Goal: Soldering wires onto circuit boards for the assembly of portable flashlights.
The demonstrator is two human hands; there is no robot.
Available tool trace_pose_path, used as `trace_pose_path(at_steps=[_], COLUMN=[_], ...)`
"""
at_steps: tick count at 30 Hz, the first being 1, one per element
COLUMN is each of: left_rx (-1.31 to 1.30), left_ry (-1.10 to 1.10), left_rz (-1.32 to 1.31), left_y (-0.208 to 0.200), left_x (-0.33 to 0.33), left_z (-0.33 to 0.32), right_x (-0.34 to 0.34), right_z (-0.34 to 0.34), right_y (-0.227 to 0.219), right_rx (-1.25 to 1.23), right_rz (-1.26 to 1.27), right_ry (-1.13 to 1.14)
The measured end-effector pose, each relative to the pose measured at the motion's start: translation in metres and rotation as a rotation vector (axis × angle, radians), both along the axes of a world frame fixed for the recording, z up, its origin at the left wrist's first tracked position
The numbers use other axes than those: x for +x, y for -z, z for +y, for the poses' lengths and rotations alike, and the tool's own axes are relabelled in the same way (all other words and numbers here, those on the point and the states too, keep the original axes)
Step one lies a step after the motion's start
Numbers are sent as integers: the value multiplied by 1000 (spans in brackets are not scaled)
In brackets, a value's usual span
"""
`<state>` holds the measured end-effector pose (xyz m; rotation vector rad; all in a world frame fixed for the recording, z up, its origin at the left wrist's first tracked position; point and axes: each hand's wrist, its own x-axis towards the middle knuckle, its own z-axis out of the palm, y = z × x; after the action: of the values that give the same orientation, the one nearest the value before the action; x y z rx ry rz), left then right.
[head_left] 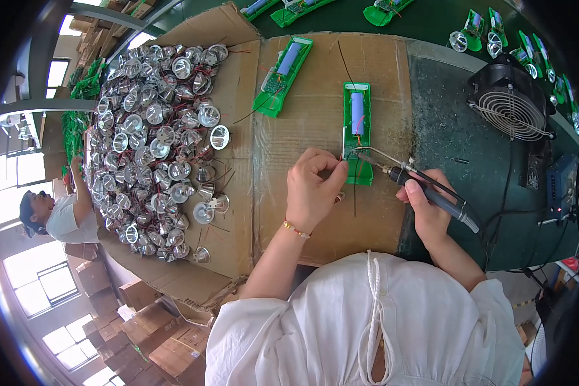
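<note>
My right hand (429,199) is closed round the dark handle of a soldering iron (439,195), with a thin curved metal tube along it. Its tip meets the circuit board in an open green plastic housing (361,174), which lies on the cardboard with a purple cylindrical battery (358,114) inside. My left hand (314,183) pinches at the board's left edge; its fingers hide most of what they hold. A small shiny rim shows beside the palm. Thin dark wires stick out above and below the housing. To the left lies another green housing (278,87) with a battery.
A cardboard box (228,186) at left holds many silver lamp reflectors (154,151) with wires. At right stand a black fan (509,106) with a wire guard and a blue control box (561,186) with cables. More green housings line the far edge. Another person (61,215) is at far left.
</note>
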<state>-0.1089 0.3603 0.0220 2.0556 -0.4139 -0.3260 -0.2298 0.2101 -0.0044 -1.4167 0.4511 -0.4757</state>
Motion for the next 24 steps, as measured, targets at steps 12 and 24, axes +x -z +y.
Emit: trace_pose_path(at_steps=[12, 24], left_rx=[-10, 107], left_ry=[-23, 107], left_rz=[-11, -160], left_y=[8, 7], left_x=[1, 4], left_z=[1, 2], right_x=[-9, -10], right_z=[-6, -3], right_y=[0, -4], right_rx=[71, -17], right_rz=[-44, -14], right_ry=[88, 28])
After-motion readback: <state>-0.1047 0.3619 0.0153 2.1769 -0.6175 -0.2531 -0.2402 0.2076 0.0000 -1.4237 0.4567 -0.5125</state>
